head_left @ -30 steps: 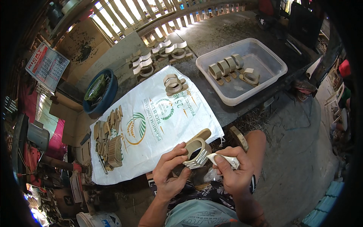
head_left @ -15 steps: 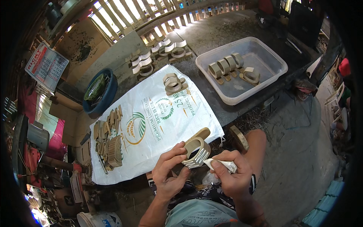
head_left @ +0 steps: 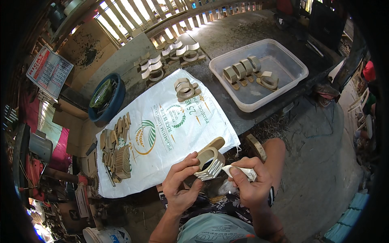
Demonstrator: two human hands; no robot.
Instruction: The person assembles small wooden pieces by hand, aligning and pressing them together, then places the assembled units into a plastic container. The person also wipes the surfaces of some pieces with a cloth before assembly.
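Note:
My left hand (head_left: 182, 182) is closed on a wooden ring piece (head_left: 210, 155), which has a flat, round-ended strip at its far side. White lines of paste (head_left: 210, 172) run across the ring's near outer face. In my right hand (head_left: 253, 182) a small plastic squeeze bag of white paste (head_left: 239, 172) is gripped, its narrow tip beside the ring's right edge. Whether tip and ring touch, I cannot tell. Two similar ring pieces (head_left: 186, 90) stand together on the white woven sack (head_left: 162, 156) ahead. Wooden strips and blocks (head_left: 117, 150) lie on the sack's left part.
A clear plastic tub (head_left: 283, 83) with several ring pieces stands at the far right of the dark table (head_left: 227, 32). More ring pieces (head_left: 174, 52) with pale curved tops sit at the back. A blue basin (head_left: 115, 106) is on the left. Clear plastic (head_left: 227, 187) hangs below my right hand.
My right hand and the squeeze bag have shifted slightly right. More white paste shows near the ring's right edge. My left hand and the ring piece have stayed nearly still.

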